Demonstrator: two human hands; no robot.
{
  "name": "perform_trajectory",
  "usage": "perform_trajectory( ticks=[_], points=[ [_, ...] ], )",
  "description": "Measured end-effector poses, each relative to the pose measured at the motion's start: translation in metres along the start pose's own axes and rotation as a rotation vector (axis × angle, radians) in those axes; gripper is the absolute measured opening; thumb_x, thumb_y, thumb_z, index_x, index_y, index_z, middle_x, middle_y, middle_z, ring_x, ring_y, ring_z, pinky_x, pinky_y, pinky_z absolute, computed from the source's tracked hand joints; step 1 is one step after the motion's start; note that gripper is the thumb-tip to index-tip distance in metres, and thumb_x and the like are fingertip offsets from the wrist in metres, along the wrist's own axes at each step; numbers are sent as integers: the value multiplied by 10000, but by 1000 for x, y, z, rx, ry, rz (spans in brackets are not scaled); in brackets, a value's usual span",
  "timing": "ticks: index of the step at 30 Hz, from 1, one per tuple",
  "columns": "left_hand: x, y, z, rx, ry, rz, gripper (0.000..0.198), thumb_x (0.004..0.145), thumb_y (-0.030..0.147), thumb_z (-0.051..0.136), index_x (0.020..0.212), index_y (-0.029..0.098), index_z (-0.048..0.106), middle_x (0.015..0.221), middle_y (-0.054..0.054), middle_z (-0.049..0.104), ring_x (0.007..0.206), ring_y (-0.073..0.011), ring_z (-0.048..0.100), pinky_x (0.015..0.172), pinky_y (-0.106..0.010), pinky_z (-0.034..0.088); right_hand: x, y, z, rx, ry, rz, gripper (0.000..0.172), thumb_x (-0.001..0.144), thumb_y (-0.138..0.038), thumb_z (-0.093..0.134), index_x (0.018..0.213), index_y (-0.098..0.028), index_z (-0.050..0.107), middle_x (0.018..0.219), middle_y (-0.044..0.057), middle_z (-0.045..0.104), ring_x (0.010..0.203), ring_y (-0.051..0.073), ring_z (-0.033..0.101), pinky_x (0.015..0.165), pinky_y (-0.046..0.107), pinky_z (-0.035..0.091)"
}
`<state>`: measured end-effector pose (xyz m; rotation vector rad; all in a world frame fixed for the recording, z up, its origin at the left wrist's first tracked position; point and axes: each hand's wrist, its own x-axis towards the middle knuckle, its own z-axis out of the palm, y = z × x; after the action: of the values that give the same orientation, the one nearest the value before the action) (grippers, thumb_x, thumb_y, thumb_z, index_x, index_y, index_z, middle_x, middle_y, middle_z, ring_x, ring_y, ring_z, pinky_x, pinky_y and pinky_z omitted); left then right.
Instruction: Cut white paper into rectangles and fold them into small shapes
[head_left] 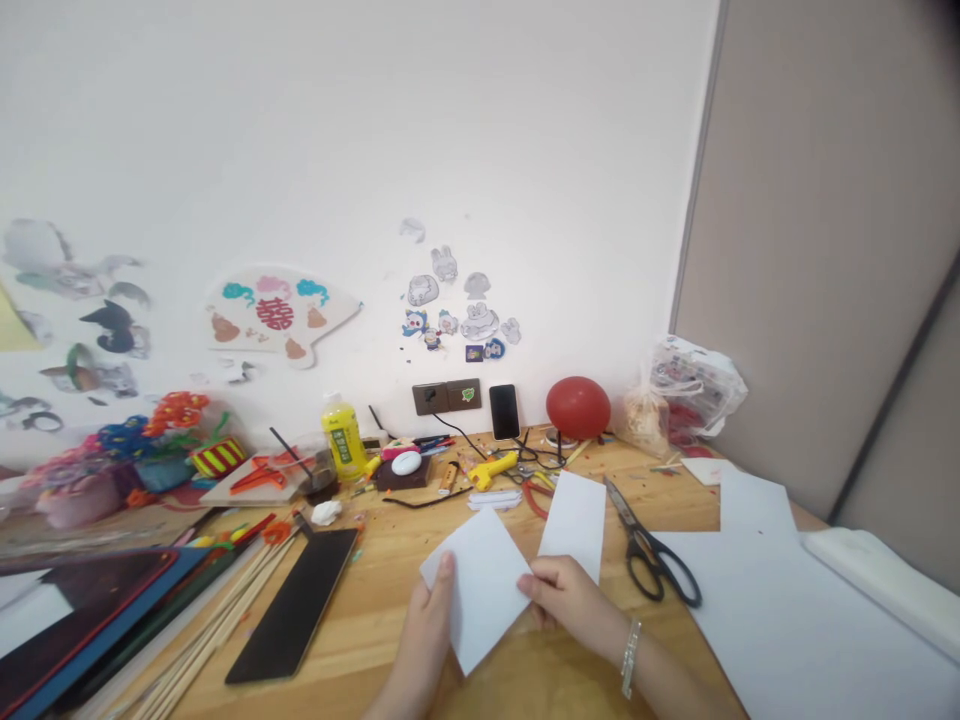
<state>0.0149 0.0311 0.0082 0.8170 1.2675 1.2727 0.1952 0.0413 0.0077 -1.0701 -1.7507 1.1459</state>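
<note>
A white sheet of paper is held up between both hands, tilted so that one corner points down. My left hand grips its left side, thumb on the front and the other fingers hidden behind. My right hand pinches its right corner between thumb and fingers. Just behind the right hand, a white paper strip lies on the table. Black-handled scissors rest to the right of that strip. Farther right are large white sheets.
On the left lie a black board and a bundle of wooden sticks. Along the wall stand a yellow bottle, a phone and a red balloon. A yellow glue gun lies among small tools and scraps.
</note>
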Motion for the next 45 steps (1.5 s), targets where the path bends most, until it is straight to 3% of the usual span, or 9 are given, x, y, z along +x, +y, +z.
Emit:
perform_trajectory(
  ticks=[4, 9, 13, 23, 28, 35, 40, 45],
  points=[
    [0, 4, 1, -1, 9, 5, 305, 788, 406, 605, 879, 116, 621, 803, -105, 728, 767, -251, 686, 697, -313, 542, 2, 5, -2, 4, -6, -10, 543, 744, -672, 432, 467, -210, 360, 401, -58, 394, 406, 96, 368, 433, 226, 265],
    [1, 6, 1, -4, 20, 4, 265, 842, 366, 540, 875, 114, 615, 766, -105, 728, 719, -238, 691, 660, -301, 546, 1, 9, -1, 33, -46, -22, 542, 781, -672, 354, 547, -193, 454, 449, -35, 474, 428, 119, 442, 443, 231, 321],
    [4, 6, 0, -7, 21, -2, 297, 824, 395, 561, 887, 110, 619, 761, -108, 728, 679, -238, 690, 647, -310, 550, 2, 8, -2, -1, 6, -39, 533, 775, -655, 395, 508, -196, 427, 453, -43, 426, 460, 117, 409, 482, 237, 304],
    [4, 2, -2, -26, 39, -31, 277, 843, 363, 545, 959, 117, 594, 941, -139, 712, 843, -260, 680, 712, -328, 547, 4, 10, -3, 43, 64, -28, 575, 704, -722, 433, 468, -207, 334, 458, -64, 330, 465, 92, 310, 468, 226, 230],
    [-1, 5, 0, -50, -15, -64, 256, 850, 334, 543, 987, 122, 587, 927, -128, 718, 863, -247, 679, 775, -331, 535, 2, 10, -2, 123, 21, 18, 599, 699, -781, 332, 501, -215, 334, 443, -66, 328, 422, 87, 295, 426, 224, 211],
    [-6, 0, 1, -88, -111, -91, 307, 839, 357, 554, 1021, 110, 572, 898, -144, 722, 881, -263, 673, 783, -361, 535, -4, 3, -2, 178, -13, 29, 563, 704, -714, 440, 495, -206, 316, 485, -62, 292, 482, 90, 290, 464, 227, 208],
    [-4, -2, 2, -70, -156, -114, 308, 852, 339, 537, 1032, 90, 571, 866, -143, 726, 865, -267, 676, 756, -365, 543, -6, 5, -1, 214, 24, 71, 511, 730, -676, 419, 556, -196, 394, 537, -40, 359, 543, 118, 347, 504, 237, 278],
    [-3, -4, 0, -30, -165, -107, 353, 814, 365, 589, 1044, 97, 570, 869, -138, 724, 851, -262, 676, 735, -346, 542, -7, 0, -2, 190, 52, 77, 472, 733, -616, 452, 522, -203, 358, 526, -38, 344, 546, 120, 335, 495, 242, 274]
  ],
)
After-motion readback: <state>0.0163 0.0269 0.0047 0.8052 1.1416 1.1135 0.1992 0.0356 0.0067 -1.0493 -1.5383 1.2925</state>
